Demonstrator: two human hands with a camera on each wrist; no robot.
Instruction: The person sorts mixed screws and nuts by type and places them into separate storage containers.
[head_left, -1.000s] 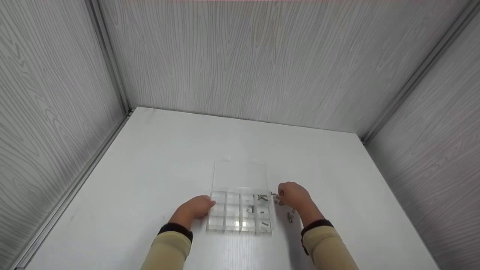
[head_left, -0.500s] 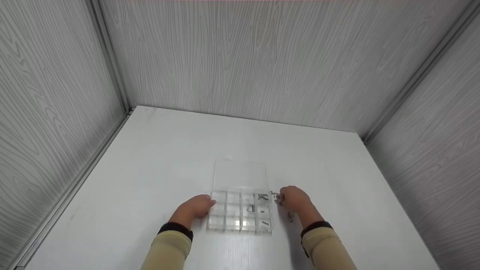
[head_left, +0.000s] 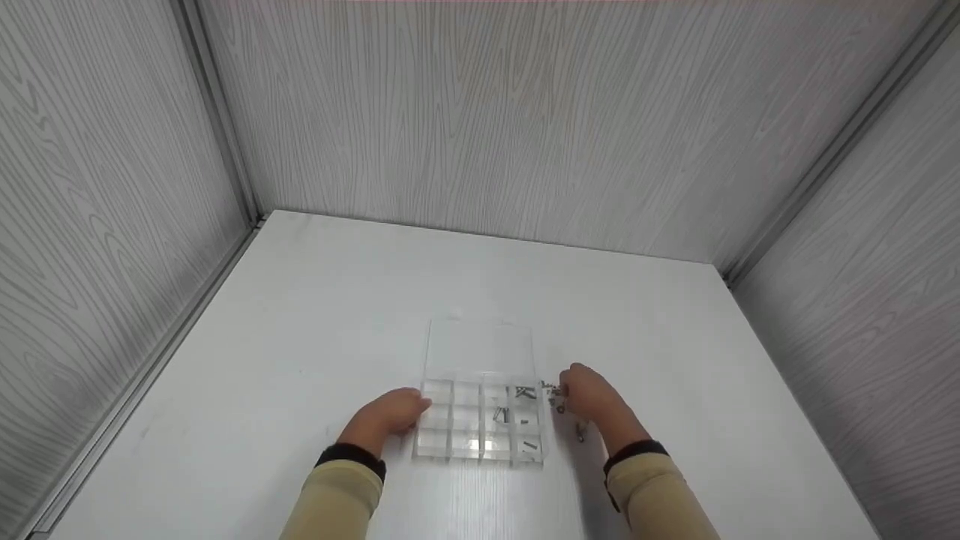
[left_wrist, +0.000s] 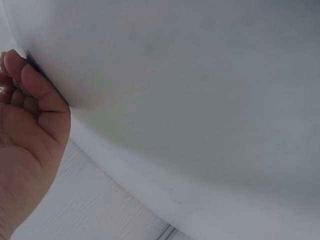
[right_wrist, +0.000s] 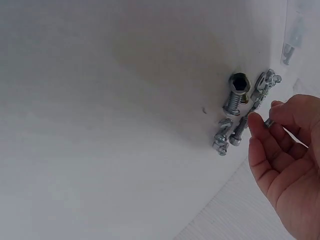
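Note:
A clear plastic compartment box (head_left: 466,417) lies with its lid (head_left: 480,347) folded back on the white table. My left hand (head_left: 391,412) holds the box's left side, thumb at the rim; in the left wrist view my left hand (left_wrist: 30,135) has curled fingers, and the box is hardly seen. Right of the box, my right hand (head_left: 592,394) is low over loose hardware. In the right wrist view, thumb and forefinger of my right hand (right_wrist: 287,150) pinch a small threaded metal screw (right_wrist: 269,122), mostly hidden. Beside it lie a large socket-head bolt (right_wrist: 235,95) and a smaller screw (right_wrist: 239,132).
Metal screws (head_left: 525,393) sit in the box's far right compartment, with thin pieces (head_left: 501,414) one column left. Several nuts and small screws (right_wrist: 221,139) lie loose on the table (head_left: 300,300). Wood-grain panels (head_left: 480,120) enclose the back and sides.
My right hand has shifted slightly, first toward me, then back away, staying over the loose hardware. My left hand and the box have kept their places.

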